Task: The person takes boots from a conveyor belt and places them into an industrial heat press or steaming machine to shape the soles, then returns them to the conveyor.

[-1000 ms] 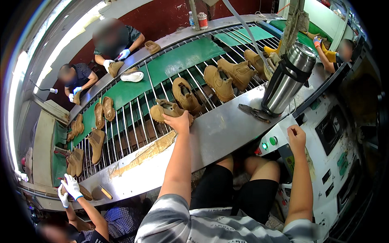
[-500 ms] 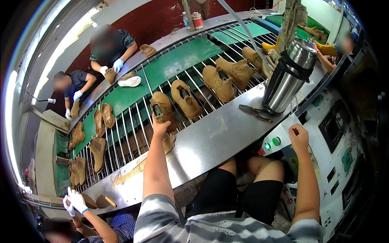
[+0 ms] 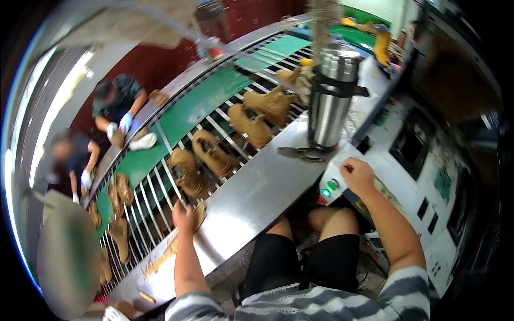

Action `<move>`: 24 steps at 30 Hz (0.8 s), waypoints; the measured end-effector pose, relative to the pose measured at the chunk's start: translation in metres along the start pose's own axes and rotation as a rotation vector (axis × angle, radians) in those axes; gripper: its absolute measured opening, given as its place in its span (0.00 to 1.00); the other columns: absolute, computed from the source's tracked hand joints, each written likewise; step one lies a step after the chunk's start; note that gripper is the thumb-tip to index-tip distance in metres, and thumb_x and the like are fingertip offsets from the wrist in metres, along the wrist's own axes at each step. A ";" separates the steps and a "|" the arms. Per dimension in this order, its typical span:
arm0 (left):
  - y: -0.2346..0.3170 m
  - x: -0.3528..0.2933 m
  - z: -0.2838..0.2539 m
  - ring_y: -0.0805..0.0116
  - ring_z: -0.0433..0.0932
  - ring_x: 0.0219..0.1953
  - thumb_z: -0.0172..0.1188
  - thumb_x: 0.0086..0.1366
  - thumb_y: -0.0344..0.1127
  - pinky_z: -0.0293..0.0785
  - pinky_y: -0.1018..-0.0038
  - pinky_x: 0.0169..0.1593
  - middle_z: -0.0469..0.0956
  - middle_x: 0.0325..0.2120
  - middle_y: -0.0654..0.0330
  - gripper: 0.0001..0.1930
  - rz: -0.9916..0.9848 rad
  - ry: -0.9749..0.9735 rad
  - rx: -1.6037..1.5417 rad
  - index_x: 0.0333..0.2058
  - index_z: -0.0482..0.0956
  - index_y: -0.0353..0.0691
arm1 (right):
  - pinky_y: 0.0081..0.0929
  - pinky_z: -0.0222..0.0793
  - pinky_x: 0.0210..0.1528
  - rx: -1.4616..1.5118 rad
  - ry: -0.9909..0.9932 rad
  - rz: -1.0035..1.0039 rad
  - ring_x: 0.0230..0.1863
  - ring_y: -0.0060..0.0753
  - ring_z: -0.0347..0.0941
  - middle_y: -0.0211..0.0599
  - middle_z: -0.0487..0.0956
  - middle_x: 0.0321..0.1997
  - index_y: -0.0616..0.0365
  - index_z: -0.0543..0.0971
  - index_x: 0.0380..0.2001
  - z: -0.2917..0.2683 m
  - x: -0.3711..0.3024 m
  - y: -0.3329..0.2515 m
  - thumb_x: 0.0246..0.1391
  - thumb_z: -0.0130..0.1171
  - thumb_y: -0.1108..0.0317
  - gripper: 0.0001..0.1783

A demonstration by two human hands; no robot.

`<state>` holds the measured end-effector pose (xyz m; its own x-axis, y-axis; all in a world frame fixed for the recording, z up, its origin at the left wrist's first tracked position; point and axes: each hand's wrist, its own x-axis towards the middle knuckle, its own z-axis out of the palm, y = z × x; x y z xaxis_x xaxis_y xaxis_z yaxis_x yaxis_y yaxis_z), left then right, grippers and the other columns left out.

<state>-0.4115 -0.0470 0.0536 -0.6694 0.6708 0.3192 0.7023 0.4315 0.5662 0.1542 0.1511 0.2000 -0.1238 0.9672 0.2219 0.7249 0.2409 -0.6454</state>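
Observation:
My left hand (image 3: 183,215) is off the boots, fingers apart, over the near edge of the conveyor bars. Just beyond it a tan boot (image 3: 188,174) rests on the rollers. Beside the hand, a brown shoe piece (image 3: 199,215) lies on the metal ledge. Further along stand more tan boots, including one with its opening facing up (image 3: 214,154) and another (image 3: 249,125). My right hand (image 3: 357,175) is curled closed above the white machine panel, close to a green button (image 3: 332,184); nothing shows in it.
A steel thermos (image 3: 334,101) stands on the metal ledge (image 3: 251,198), with dark pliers (image 3: 302,154) beside it. Across the conveyor, two people handle shoes; one white-gloved hand (image 3: 115,314) shows at lower left. A blurred pale oval shape (image 3: 69,259) covers part of the left side.
My left hand has let go of the tan boot and drawn back toward me. My view has turned, shifting the scene left. A blurred pale shape now appears at the left.

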 end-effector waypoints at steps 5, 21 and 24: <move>-0.069 -0.094 -0.060 0.46 0.73 0.50 0.57 0.59 0.36 0.67 0.60 0.56 0.77 0.45 0.45 0.20 -0.189 0.234 0.443 0.48 0.76 0.32 | 0.39 0.71 0.31 0.086 -0.009 -0.120 0.28 0.45 0.76 0.39 0.79 0.24 0.54 0.80 0.23 0.000 -0.002 -0.005 0.44 0.60 0.64 0.06; -0.009 -0.146 -0.078 0.53 0.69 0.58 0.51 0.62 0.50 0.63 0.56 0.58 0.71 0.56 0.51 0.29 -0.759 0.191 0.704 0.57 0.70 0.39 | 0.49 0.72 0.39 -0.311 -1.170 -0.591 0.40 0.53 0.77 0.48 0.80 0.36 0.57 0.77 0.41 0.033 -0.082 0.018 0.49 0.56 0.57 0.20; 0.000 -0.145 -0.081 0.53 0.68 0.59 0.51 0.62 0.49 0.63 0.55 0.59 0.71 0.56 0.51 0.28 -0.777 0.140 0.680 0.57 0.70 0.39 | 0.48 0.73 0.42 -0.344 -1.160 -0.559 0.43 0.53 0.77 0.49 0.79 0.40 0.58 0.76 0.44 0.027 -0.077 0.016 0.50 0.56 0.55 0.22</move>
<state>-0.3338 -0.1926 0.0690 -0.9871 0.0059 0.1600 0.0254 0.9925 0.1198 0.1571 0.0824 0.1529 -0.8358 0.2957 -0.4627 0.4997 0.7589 -0.4177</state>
